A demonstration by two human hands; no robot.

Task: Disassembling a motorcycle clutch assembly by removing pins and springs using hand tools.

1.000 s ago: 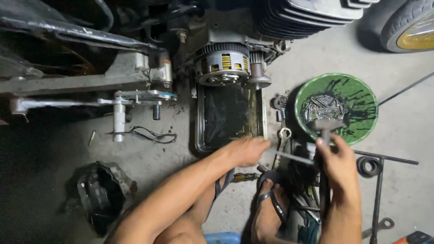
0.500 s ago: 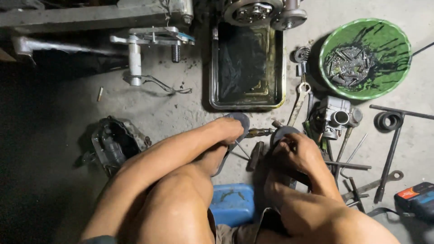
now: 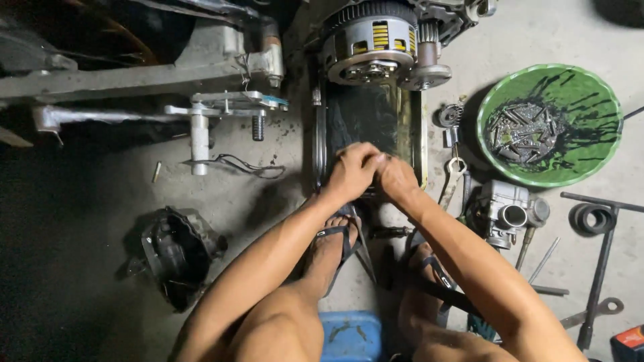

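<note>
Dark engine cover [image 3: 176,253] on floor toward left edge. Left hand [image 3: 351,172] and right hand [image 3: 398,178] touching, fingers curled on near rim of oil drain pan [image 3: 322,144] under clutch assembly [image 3: 376,41]; grip contents unclear. Green bowl [image 3: 600,87] of bolts toward right edge.

Oil drain pan [image 3: 320,144]: dark rectangular metal tray, lay flat on concrete floor below exposed engine clutch, long axis running far to near, dark oily fluid inside. Near rim sat under both hands; whether anything was held, unclear.
</note>
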